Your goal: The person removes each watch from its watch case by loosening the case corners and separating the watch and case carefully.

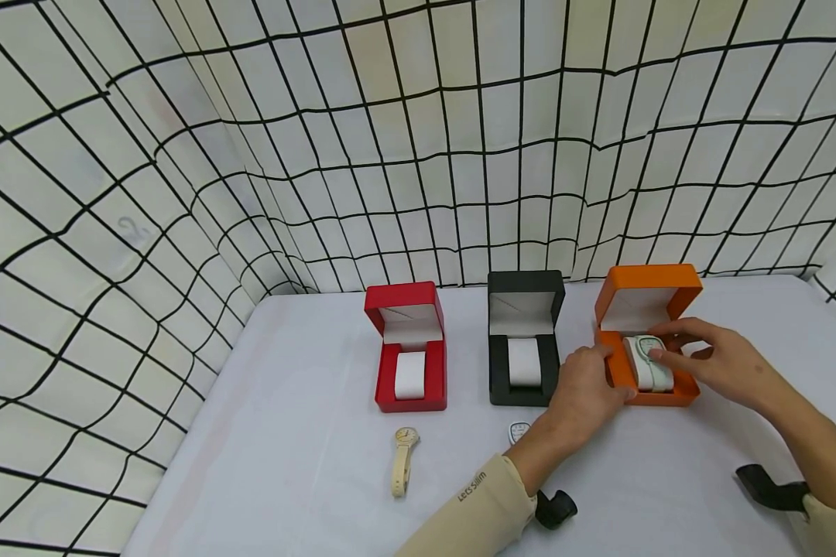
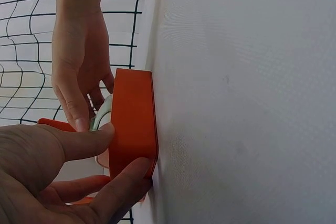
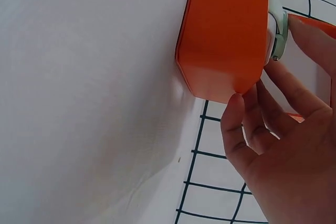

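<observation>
An orange watch box (image 1: 658, 398) stands open at the right of the table. In it sits a white cushion with a pale green wristwatch (image 1: 646, 348) around it. My left hand (image 1: 585, 394) holds the box by its left side and front; the left wrist view shows the thumb and fingers on the orange wall (image 2: 134, 114). My right hand (image 1: 721, 360) pinches the watch on its cushion, thumb at the dial and fingers at the far side. In the right wrist view the watch strap (image 3: 278, 40) shows beside the thumb.
A red watch box (image 1: 411, 404) and a black watch box (image 1: 495, 371) stand open to the left, each with a white cushion. A cream wristwatch (image 1: 402, 460) lies before the red box. Another watch (image 1: 518, 431) is partly hidden by my left arm. Black grid netting surrounds the table.
</observation>
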{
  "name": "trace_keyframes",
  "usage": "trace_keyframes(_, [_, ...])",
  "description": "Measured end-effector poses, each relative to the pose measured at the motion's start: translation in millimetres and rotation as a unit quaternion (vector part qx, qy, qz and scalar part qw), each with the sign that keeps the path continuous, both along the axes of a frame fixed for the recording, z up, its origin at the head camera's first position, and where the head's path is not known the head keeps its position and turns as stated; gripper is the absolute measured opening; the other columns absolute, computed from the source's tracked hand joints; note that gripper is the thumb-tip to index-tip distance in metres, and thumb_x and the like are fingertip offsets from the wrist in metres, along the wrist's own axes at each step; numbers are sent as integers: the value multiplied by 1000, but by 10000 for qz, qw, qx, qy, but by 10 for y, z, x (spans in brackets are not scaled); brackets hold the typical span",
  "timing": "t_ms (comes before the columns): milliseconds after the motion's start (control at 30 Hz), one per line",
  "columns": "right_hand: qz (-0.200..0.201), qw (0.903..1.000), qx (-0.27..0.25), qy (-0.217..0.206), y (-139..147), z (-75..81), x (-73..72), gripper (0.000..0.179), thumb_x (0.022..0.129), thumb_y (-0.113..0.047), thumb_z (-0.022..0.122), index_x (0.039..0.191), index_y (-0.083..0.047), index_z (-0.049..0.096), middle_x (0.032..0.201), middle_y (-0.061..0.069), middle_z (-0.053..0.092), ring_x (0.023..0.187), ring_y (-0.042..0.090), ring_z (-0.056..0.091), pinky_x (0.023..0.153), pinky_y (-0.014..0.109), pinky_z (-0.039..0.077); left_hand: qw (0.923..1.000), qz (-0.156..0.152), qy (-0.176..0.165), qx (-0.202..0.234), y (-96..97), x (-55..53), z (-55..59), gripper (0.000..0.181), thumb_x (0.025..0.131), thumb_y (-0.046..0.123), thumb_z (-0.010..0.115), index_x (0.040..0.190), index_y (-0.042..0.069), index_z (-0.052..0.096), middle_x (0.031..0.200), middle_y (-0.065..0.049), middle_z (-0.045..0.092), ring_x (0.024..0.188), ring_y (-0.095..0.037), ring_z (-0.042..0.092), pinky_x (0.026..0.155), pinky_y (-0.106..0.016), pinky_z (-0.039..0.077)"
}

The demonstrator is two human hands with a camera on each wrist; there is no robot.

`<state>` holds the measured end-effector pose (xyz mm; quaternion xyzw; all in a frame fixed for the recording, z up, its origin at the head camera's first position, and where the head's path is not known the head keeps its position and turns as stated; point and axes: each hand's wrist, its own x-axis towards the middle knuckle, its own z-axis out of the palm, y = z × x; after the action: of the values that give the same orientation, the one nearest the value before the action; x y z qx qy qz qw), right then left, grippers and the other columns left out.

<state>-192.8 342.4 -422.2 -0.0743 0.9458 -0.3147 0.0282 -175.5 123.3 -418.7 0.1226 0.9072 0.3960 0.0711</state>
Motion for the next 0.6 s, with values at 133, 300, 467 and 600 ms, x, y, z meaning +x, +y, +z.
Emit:
trace_keyframes(133, [126, 9998, -48, -162, -2, -5, -1, 53, 96, -38, 74, 140, -10, 62, 128, 22, 64, 105, 28, 58, 73, 19, 53, 10000, 36, -65, 17, 6, 7, 1, 58, 85, 20, 88, 138, 10, 65, 117, -1, 69, 96, -4, 59, 84, -15, 54])
trace_keyframes(300, [261, 9995, -126, -90, -9, -22, -7, 53, 94, -35, 77, 138, -10, 62, 125, 20, 64, 98, 15, 56, 71, 21, 53, 9999, 54, -140, 27, 5, 9, 6, 59, 85, 20, 87, 138, 10, 65, 117, 0, 68, 95, -4, 58, 83, -15, 54])
trace_keyframes(467, [351, 9993, -135, 73, -9, -40, -5, 50, 92, -32, 80, 135, -11, 64, 120, 14, 65, 94, -3, 49, 73, 19, 52, 9998, 76, -200, 50, 2, 13, 6, 59, 85, 20, 88, 139, 11, 64, 116, 0, 68, 95, -4, 58, 83, -15, 55])
trace_keyframes(600, [404, 9991, -108, 103, -15, -41, 1, 52, 90, -31, 83, 134, -10, 63, 120, 14, 65, 93, -5, 47, 74, 19, 52, 9998, 54, -192, 61, 2, 14, 2, 60, 85, 20, 87, 140, 11, 64, 117, 0, 68, 95, -4, 58, 84, -15, 55])
